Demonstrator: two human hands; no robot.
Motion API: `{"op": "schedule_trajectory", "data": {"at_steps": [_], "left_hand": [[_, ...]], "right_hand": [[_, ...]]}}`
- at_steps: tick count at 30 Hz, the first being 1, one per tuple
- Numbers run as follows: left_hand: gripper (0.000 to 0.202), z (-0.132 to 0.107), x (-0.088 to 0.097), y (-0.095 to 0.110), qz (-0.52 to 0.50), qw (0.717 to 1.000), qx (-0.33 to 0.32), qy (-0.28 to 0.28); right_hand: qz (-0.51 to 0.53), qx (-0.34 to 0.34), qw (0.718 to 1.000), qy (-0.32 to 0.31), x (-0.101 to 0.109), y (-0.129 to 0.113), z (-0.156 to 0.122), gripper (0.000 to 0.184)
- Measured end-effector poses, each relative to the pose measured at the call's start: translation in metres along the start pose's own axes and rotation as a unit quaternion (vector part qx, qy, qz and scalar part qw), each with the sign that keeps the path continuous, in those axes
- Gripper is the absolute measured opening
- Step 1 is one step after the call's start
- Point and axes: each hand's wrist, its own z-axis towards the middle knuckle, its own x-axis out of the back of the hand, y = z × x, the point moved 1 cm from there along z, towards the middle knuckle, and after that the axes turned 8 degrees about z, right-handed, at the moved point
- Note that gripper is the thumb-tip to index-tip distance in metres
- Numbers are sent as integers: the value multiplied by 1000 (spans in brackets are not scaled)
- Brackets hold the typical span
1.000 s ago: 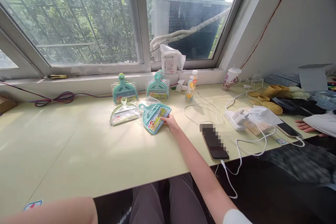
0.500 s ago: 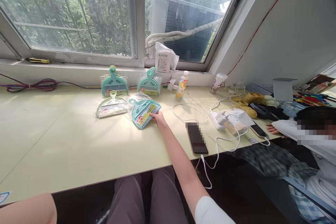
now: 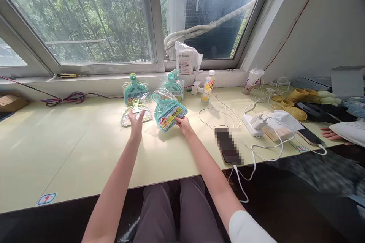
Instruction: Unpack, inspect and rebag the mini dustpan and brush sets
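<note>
My right hand (image 3: 184, 125) grips the lower edge of a teal mini dustpan-and-brush set in a clear wrapper (image 3: 169, 112), lifted and tilted off the pale yellow table (image 3: 85, 159). My left hand (image 3: 136, 119) reaches forward with its fingers spread, holding nothing, just in front of a pale wrapped dustpan set (image 3: 135, 112) lying flat. Two more teal wrapped sets lean against the window ledge, one behind the pale set (image 3: 136, 91) and one further right (image 3: 173, 86).
A drink bottle (image 3: 208, 92), a white cable (image 3: 219, 115), a phone on a charger (image 3: 228, 151), a power strip (image 3: 255, 124) and a paper cup (image 3: 251, 81) lie to the right. Another person's hand (image 3: 330, 134) rests at the far right. Coloured wires (image 3: 64, 98) run along the ledge.
My left arm has come up from the bottom edge and now reaches toward the pale set. My right hand has raised the teal set off the table.
</note>
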Motion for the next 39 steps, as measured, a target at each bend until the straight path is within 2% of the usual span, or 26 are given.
{"op": "schedule_trajectory", "data": {"at_steps": [2, 4, 7, 10, 14, 18, 24, 29, 31, 35, 39], "left_hand": [[77, 0, -11, -13, -52, 997, 50, -27], [80, -1, -24, -23, -100, 988, 81, -88], [69, -3, -33, -27, -103, 981, 61, -151], [57, -7, -27, -26, -64, 982, 49, -173], [52, -11, -22, -24, -44, 970, 85, -223], [52, -16, -34, -24, -50, 948, 110, -295], [56, -23, -48, -24, -86, 943, 115, -302], [60, -27, -56, -23, -101, 928, 122, -337], [63, -25, -58, -24, -125, 934, 106, -318], [61, -18, -53, -30, -155, 961, 71, -219], [51, -14, -49, -42, -133, 978, 86, -137]], "right_hand": [[11, 3, 1000, -15, 0, -1, 0, 28], [4, 1, 999, -36, -1, -1, 0, 31], [-31, 1, 997, -68, -4, 1, 0, 37], [-68, 23, 994, -78, -8, 6, -2, 42], [-47, 59, 996, -39, -11, 11, -4, 46], [16, 70, 997, 25, -6, 13, -4, 43], [65, 71, 994, 54, -3, 17, -4, 41], [97, 75, 990, 64, 1, 17, 0, 42], [92, 68, 991, 63, 4, 16, 1, 41], [39, 40, 998, 39, 4, 16, 1, 40], [3, 29, 999, 12, 2, 20, -1, 43]]}}
